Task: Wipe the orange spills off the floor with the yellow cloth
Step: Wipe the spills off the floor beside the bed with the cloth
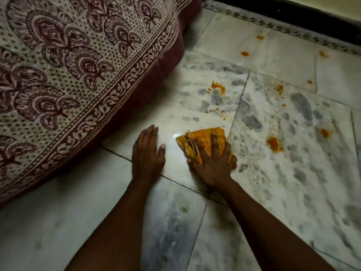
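A folded yellow cloth (203,136) lies on the white marble floor (293,173). My right hand (212,163) presses down on it with fingers spread over the fabric. To its left, my left hand (147,153) rests flat on the floor, fingers straight, holding nothing. Orange spills dot the tiles beyond the cloth: one patch (217,88) further ahead, one (273,142) to the right of the cloth, a smaller one (324,132) past it, and small spots (244,54) near the far wall.
A mattress with a maroon-and-cream patterned sheet (74,75) fills the left side, its edge hanging to the floor close to my left hand. A dark skirting (293,14) and a patterned border strip run along the far wall.
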Available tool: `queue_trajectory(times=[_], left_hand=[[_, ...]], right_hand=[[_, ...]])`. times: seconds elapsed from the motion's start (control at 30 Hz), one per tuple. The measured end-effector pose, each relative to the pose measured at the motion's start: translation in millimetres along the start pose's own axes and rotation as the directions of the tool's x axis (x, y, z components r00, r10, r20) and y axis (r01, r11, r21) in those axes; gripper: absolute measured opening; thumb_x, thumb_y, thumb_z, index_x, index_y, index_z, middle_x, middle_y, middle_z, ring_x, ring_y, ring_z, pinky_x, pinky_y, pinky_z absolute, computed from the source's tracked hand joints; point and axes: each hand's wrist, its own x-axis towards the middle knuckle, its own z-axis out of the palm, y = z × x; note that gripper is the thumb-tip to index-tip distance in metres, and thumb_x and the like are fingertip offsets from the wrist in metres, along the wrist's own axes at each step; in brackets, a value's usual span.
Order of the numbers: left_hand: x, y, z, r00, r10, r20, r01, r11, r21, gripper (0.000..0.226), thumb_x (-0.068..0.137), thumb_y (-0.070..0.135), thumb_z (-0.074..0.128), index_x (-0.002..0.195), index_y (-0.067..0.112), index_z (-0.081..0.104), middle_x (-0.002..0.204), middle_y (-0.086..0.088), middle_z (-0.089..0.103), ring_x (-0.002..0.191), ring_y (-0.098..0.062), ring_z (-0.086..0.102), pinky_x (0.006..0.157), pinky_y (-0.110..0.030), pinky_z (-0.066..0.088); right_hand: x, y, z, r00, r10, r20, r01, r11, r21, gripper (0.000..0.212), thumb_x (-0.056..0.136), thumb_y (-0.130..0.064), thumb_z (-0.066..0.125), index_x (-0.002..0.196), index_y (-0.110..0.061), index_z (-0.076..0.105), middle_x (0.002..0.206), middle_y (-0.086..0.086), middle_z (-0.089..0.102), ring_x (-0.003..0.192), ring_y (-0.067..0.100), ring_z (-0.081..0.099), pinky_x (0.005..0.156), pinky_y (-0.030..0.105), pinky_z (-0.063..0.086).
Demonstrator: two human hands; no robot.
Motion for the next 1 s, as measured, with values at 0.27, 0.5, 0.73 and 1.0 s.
queue_trajectory(times=[0.27, 0.5, 0.73, 1.0], left_hand=[[19, 5, 3, 0.993, -0.002, 0.121, -0.018, 0.986, 0.168, 0.07, 0.101, 0.042, 0.045, 0.167, 0.022, 0.03, 0.178, 0.002, 0.02, 0.163, -0.021, 0.021, 0.129, -0.048, 0.023], [17, 4, 2, 0.992, -0.019, 0.125, 0.0, 0.989, 0.149, 0.071, 0.099, 0.042, 0.045, 0.167, 0.028, 0.031, 0.178, 0.009, 0.018, 0.164, -0.015, 0.017, 0.128, -0.049, 0.026], [18, 9, -2, 0.981, -0.061, 0.185, 0.024, 0.981, 0.194, 0.071, 0.1, 0.04, 0.046, 0.168, 0.029, 0.028, 0.179, 0.01, 0.013, 0.165, -0.013, 0.014, 0.127, -0.05, 0.025], [17, 6, 0, 0.985, -0.039, 0.17, 0.0, 0.974, 0.226, 0.07, 0.1, 0.04, 0.046, 0.167, 0.027, 0.03, 0.178, 0.009, 0.017, 0.164, -0.013, 0.016, 0.125, -0.046, 0.023]], right_hand=[[6, -1, -16, 0.997, -0.001, 0.071, 0.004, 0.999, -0.051, 0.089, 0.072, -0.093, 0.01, 0.154, -0.065, -0.01, 0.171, -0.002, -0.028, 0.154, 0.049, -0.014, 0.117, 0.075, 0.006], [86, -24, -23, 0.986, -0.024, -0.164, 0.032, 0.998, 0.045, 0.072, 0.087, -0.083, 0.028, 0.155, -0.061, 0.026, 0.177, -0.003, 0.006, 0.159, 0.045, 0.003, 0.118, 0.074, 0.013], [42, 7, -8, 0.936, -0.181, -0.302, 0.158, 0.983, -0.098, 0.063, 0.095, -0.074, 0.04, 0.155, -0.057, 0.034, 0.174, 0.0, 0.021, 0.159, 0.041, 0.019, 0.119, 0.067, 0.019], [133, -34, -20, 0.792, 0.444, -0.419, -0.361, 0.894, 0.265, 0.068, 0.091, -0.064, 0.061, 0.154, -0.045, 0.044, 0.171, 0.013, 0.028, 0.154, 0.053, 0.021, 0.117, 0.072, 0.018]])
